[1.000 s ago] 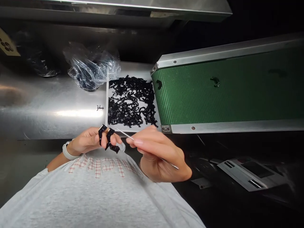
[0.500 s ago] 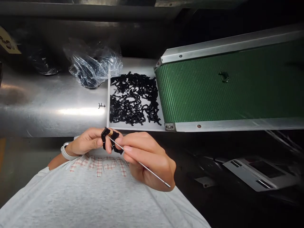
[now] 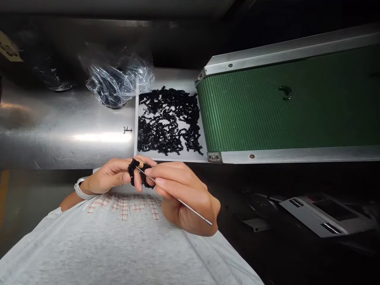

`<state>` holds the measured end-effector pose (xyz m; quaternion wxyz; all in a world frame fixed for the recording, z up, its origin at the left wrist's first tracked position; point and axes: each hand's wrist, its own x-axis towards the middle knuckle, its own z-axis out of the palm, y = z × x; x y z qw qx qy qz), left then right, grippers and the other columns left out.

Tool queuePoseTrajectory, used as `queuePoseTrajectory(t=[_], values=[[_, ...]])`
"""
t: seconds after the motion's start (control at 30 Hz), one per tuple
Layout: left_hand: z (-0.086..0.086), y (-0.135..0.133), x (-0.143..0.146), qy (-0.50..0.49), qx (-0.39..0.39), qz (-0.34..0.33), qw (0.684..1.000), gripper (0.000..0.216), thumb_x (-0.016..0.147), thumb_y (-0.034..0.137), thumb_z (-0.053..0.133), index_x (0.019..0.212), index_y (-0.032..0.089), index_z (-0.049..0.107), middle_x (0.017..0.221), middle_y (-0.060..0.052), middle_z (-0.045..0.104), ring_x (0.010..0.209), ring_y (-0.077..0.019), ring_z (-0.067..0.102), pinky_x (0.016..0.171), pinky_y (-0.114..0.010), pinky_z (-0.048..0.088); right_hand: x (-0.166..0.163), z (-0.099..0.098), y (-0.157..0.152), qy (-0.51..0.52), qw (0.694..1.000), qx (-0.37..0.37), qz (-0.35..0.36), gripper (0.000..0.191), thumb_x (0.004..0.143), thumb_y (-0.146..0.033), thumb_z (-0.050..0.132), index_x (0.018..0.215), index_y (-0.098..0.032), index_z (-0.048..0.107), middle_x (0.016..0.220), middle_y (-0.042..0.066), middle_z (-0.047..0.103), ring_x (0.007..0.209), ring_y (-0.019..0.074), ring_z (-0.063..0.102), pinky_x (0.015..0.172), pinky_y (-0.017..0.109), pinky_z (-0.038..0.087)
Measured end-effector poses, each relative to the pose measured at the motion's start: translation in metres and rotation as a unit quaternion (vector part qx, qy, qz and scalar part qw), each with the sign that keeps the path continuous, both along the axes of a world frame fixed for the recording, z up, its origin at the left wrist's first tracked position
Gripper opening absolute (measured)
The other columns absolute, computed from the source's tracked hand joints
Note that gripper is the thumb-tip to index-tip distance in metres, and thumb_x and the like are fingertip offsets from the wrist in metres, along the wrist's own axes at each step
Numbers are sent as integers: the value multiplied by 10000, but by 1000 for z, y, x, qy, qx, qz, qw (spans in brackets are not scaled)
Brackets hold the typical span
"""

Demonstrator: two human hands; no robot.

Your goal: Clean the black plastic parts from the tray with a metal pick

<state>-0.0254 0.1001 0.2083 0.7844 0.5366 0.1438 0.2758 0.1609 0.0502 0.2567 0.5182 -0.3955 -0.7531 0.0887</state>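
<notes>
My left hand (image 3: 114, 177) is closed on a small black plastic part (image 3: 133, 171) in front of my chest. A second black piece (image 3: 147, 179) shows between the two hands, partly covered by fingers. In my right hand (image 3: 187, 196) is a thin metal rod (image 3: 191, 209), gripped like a pen and slanting down to the right. The rod's tip touches or lies just over the black part; I cannot tell which. A bit of yellowish material (image 3: 141, 164) shows beside the part, by the left fingers.
A white tray (image 3: 135, 118) full of black plastic pieces (image 3: 166, 122) stands on the metal table (image 3: 59, 130). Clear plastic bags (image 3: 115, 85) lie behind its left corner. Right of it, a green conveyor belt (image 3: 243, 114) carries one dark part (image 3: 286, 93).
The part on the conveyor belt has shifted slightly right. The view has tilted a little. Both hands keep their grips, and the rod lies at nearly the same slant.
</notes>
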Motion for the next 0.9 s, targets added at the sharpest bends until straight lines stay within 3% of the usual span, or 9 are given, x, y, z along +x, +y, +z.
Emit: queuePoseTrajectory(t=[0.1,0.33,0.5,0.67,0.9], values=[[0,0,0,-7,9,2,1000,417,982,508,526,832,210,777,906,-114,730,1237,-336,584,1115,-480,391,-2,0,4,23,999,41,25,108,1002,-102,505,954,-146,592,856,104,767,775,150,753,597,246,665],[0,-1,0,3,37,26,999,403,990,485,517,846,215,779,907,-120,735,1293,-332,546,1145,-493,378,-6,-3,7,31,998,56,5,53,952,-101,615,905,-126,619,870,74,731,794,141,724,633,245,646],[2,0,-2,4,86,42,995,367,1019,407,485,898,229,782,954,-108,755,1321,-313,543,1171,-495,358,-12,-6,11,99,990,85,-60,134,957,-177,639,828,-182,676,792,21,662,706,133,635,561,276,577],[1,0,-2,21,91,56,994,367,1014,414,494,898,221,784,996,-111,756,1356,-320,525,1167,-488,372,-14,-10,9,86,994,43,-51,156,969,-143,589,925,-224,714,797,22,655,755,170,625,611,326,577],[4,0,-2,8,98,57,994,323,1012,395,514,924,245,787,969,-86,752,1326,-296,552,1144,-440,389,-20,-14,19,112,984,119,-74,177,955,-202,655,780,-213,628,704,-5,522,648,143,513,507,306,496]])
